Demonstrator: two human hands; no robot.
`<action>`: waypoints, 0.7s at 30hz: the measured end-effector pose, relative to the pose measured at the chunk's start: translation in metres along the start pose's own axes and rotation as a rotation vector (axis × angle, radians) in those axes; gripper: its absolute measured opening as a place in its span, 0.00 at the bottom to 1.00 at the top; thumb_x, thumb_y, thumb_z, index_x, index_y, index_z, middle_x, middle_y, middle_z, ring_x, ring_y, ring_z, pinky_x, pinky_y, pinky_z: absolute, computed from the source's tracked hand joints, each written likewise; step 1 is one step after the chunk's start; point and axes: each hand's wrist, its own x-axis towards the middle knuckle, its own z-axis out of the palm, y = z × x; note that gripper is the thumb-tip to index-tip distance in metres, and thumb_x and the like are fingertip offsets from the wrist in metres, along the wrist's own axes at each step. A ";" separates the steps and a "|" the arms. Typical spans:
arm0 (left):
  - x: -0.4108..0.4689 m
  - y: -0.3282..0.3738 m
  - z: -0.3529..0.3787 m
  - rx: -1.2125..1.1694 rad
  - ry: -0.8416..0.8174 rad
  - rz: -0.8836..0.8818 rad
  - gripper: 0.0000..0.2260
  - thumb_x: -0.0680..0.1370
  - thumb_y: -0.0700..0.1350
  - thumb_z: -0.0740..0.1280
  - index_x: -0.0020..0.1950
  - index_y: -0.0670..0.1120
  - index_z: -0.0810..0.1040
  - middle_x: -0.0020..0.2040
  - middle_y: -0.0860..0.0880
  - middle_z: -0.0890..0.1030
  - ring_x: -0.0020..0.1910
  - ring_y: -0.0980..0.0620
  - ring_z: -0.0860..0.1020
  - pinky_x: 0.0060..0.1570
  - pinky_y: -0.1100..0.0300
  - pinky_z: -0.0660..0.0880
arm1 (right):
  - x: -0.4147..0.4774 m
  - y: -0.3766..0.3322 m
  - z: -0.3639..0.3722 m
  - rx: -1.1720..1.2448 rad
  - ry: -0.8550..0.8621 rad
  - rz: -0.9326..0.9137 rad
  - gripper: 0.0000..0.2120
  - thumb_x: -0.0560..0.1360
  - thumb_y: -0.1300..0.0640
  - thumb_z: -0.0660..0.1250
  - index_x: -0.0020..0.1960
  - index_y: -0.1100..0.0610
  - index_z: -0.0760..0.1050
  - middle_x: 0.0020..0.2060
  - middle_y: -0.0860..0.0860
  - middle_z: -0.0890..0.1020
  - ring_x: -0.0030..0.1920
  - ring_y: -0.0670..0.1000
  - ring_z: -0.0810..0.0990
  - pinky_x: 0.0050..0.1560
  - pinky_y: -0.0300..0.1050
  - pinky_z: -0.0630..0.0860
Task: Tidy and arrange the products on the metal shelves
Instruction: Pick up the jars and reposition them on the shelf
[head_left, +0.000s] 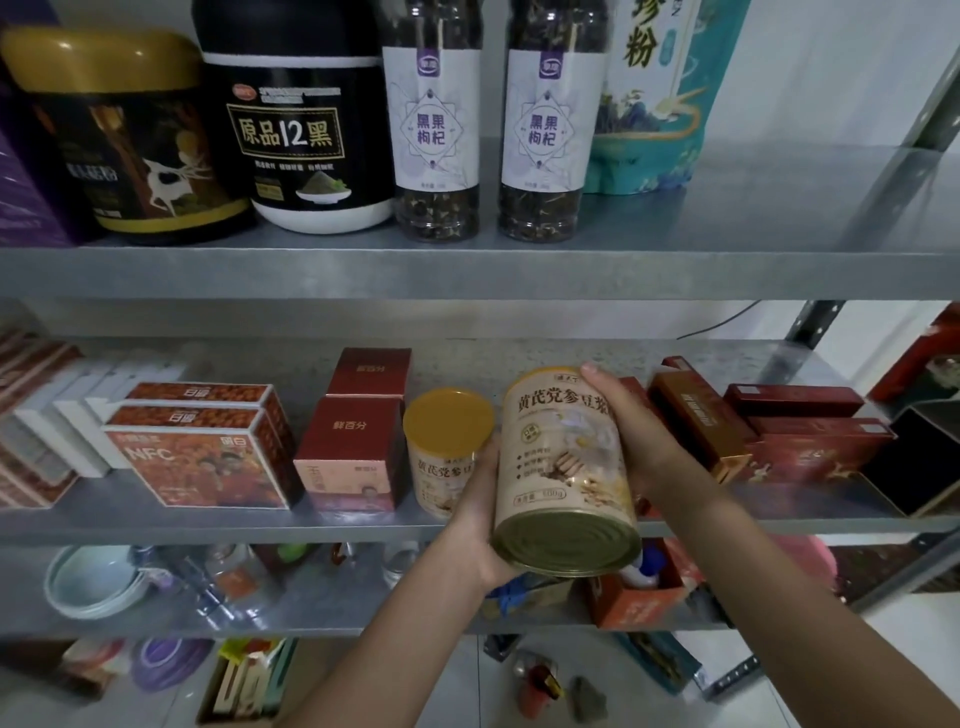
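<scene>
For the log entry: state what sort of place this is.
Likely a small shop's stockroom: bare metal shelves carry rows of packaged foods, with duplicate bottles and red boxes, and bowls below. The left hand and right hand hold a can.

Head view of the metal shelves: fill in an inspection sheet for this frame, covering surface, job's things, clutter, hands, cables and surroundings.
Surface: middle shelf, grey metal, stocked with boxes and cans.
Job's things: soy-milk can held tilted, base toward the camera, beside a matching yellow-lidded can that stands upright; dark red boxes left of that.
Clutter: brown box leaning askew among red boxes at the right.
Hands: left hand and right hand both grip the soy-milk can.
Cables: one dark cable against the back wall.
Surroundings: goji berry bottles and tubs on the shelf above; bowls on the shelf below.
</scene>
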 end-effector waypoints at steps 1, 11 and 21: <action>0.003 0.000 -0.002 0.057 0.019 0.044 0.22 0.79 0.59 0.62 0.53 0.40 0.80 0.44 0.40 0.83 0.41 0.42 0.83 0.40 0.50 0.81 | 0.000 -0.001 -0.002 -0.029 0.023 -0.034 0.24 0.73 0.42 0.68 0.54 0.63 0.81 0.51 0.63 0.83 0.54 0.63 0.82 0.60 0.58 0.77; -0.001 0.000 -0.003 0.641 0.050 0.401 0.30 0.70 0.69 0.60 0.65 0.53 0.76 0.56 0.48 0.84 0.54 0.47 0.83 0.56 0.43 0.78 | 0.000 -0.021 -0.003 -0.313 0.087 -0.255 0.17 0.69 0.45 0.70 0.36 0.59 0.81 0.34 0.56 0.84 0.37 0.54 0.84 0.43 0.46 0.80; 0.000 -0.002 -0.018 0.209 -0.121 0.174 0.28 0.77 0.63 0.58 0.68 0.46 0.74 0.62 0.39 0.80 0.61 0.40 0.78 0.63 0.33 0.69 | 0.004 0.008 -0.021 0.138 -0.186 0.023 0.46 0.61 0.34 0.77 0.68 0.61 0.72 0.63 0.61 0.78 0.64 0.60 0.77 0.63 0.55 0.76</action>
